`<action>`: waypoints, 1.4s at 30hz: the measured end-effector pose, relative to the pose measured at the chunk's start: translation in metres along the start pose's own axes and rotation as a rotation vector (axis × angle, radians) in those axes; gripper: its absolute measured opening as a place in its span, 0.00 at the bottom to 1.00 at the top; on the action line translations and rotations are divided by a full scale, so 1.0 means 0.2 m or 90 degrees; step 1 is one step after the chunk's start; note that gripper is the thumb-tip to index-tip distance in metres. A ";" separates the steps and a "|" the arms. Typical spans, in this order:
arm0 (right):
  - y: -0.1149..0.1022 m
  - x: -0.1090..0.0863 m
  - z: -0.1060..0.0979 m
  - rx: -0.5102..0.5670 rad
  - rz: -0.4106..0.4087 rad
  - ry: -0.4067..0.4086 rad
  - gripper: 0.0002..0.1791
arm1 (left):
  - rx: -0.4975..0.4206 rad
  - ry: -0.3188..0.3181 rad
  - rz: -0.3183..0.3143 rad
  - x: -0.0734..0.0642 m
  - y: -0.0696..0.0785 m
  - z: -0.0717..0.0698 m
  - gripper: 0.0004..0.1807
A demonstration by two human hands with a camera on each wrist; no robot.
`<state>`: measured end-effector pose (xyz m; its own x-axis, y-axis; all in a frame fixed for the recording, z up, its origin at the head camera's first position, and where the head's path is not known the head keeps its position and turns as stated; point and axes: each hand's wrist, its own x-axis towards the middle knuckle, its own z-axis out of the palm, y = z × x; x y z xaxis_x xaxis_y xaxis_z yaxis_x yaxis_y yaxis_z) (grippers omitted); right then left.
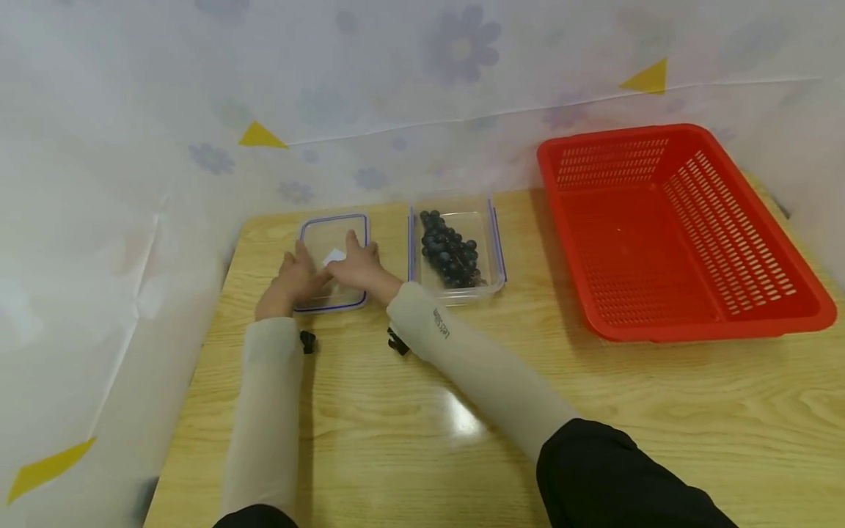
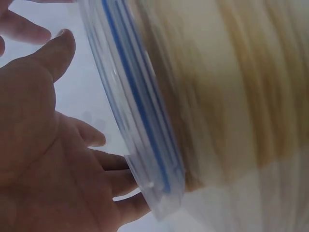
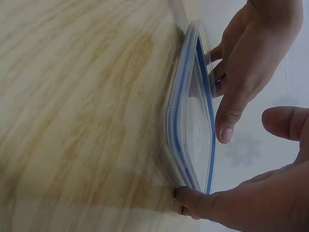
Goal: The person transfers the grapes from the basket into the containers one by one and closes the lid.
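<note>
A clear rectangular plastic lid [image 1: 330, 307] with a blue seal lies on the wooden table. My left hand [image 1: 288, 284] is at its left side, fingers stretched along the edge and thumb lifted off in the left wrist view. At the opposite edge, my right hand [image 1: 359, 265] touches the rim with its fingertips [image 3: 188, 199], its thumb raised. Between the hands shows a white patch [image 1: 334, 257] on the lid. Right of it stands a clear plastic container [image 1: 485, 292] with a bunch of dark grapes [image 1: 450, 251] inside.
A large red plastic basket [image 1: 650, 242] with slotted walls stands at the right of the table [image 1: 396, 440]. Flowered white sheeting [image 1: 396, 88] rises behind and along the left side, with yellow triangles [image 1: 260, 136] on it.
</note>
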<state>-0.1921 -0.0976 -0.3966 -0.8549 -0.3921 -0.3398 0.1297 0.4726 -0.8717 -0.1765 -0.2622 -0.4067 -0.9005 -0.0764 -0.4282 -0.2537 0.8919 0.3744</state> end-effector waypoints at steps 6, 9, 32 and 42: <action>0.00 -0.02 -0.07 0.011 -0.005 -0.038 0.49 | -0.034 0.021 0.020 -0.03 0.03 0.01 0.57; -0.02 -0.04 -0.11 0.014 -0.014 -0.032 0.46 | -0.087 0.038 0.032 -0.05 0.04 0.01 0.57; -0.16 -0.20 -0.48 0.131 -0.140 0.229 0.38 | -0.310 0.330 0.171 -0.21 0.28 -0.01 0.53; -0.14 -0.27 -0.58 0.131 -0.207 0.234 0.30 | -0.456 0.398 0.288 -0.23 0.36 0.01 0.59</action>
<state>-0.2076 0.0023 -0.3118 -0.9821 -0.1732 0.0740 -0.1077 0.1938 -0.9751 -0.1525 -0.1936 -0.3616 -0.9334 -0.2006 0.2976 0.1862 0.4384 0.8793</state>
